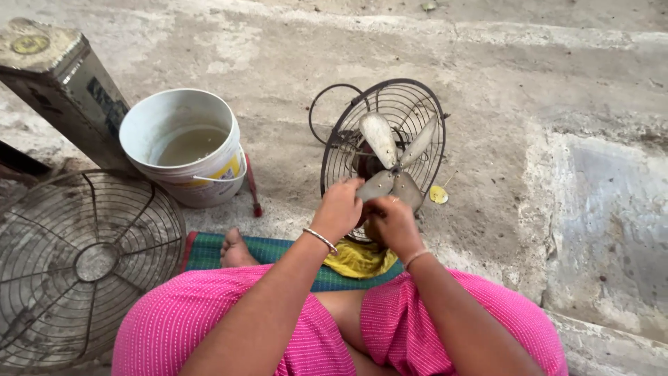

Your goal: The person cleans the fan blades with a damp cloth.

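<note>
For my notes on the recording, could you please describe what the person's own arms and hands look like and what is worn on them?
Both arms are bare, with no sleeves in view. The left hand has a thin silver-coloured metal bangle around its wrist. The right hand has a thin pale band around its wrist. No gloves show; whether any rings are worn cannot be told. Below the arms lies bright pink finely checked clothing.

A tall rectangular metal tin [66, 83] is seen leaning at the upper left, grey with a dark label panel. A yellow label band [226, 169] is wrapped around the white bucket [182, 143] beside it.
</note>
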